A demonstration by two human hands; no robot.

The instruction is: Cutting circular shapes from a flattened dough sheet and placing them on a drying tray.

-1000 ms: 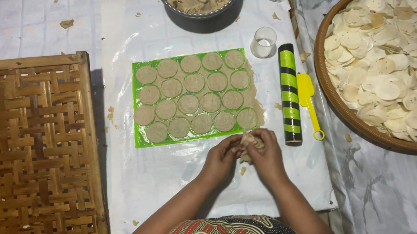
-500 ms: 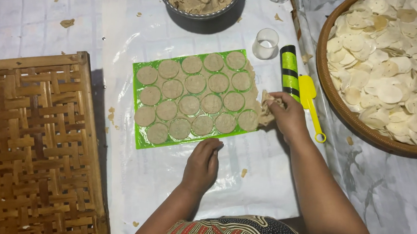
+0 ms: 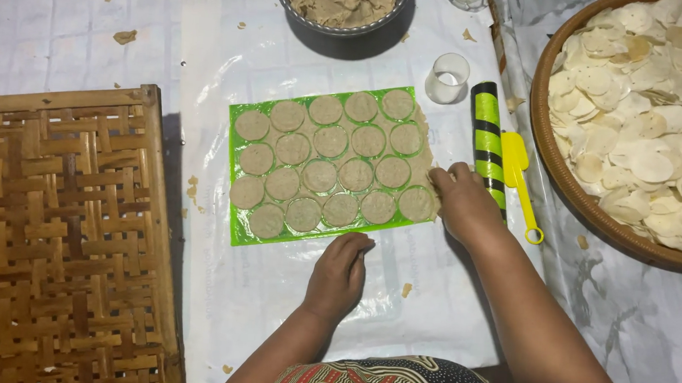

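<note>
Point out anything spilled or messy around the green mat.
Dough crumbs lie scattered on the plastic sheet left of the green mat, with a bigger scrap farther up left. A ragged dough strip overhangs the mat's right edge by the right hand.

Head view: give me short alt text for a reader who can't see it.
A person's right hand touches dough at the edge of a green sheet covered with cut dough rounds; the left hand rests flat just below it.

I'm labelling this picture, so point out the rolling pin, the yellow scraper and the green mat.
rolling pin (image 3: pixel 489 142), head view, middle of barrel
yellow scraper (image 3: pixel 514 154), head view, blade
green mat (image 3: pixel 236 232), head view, bare lower left corner
</note>
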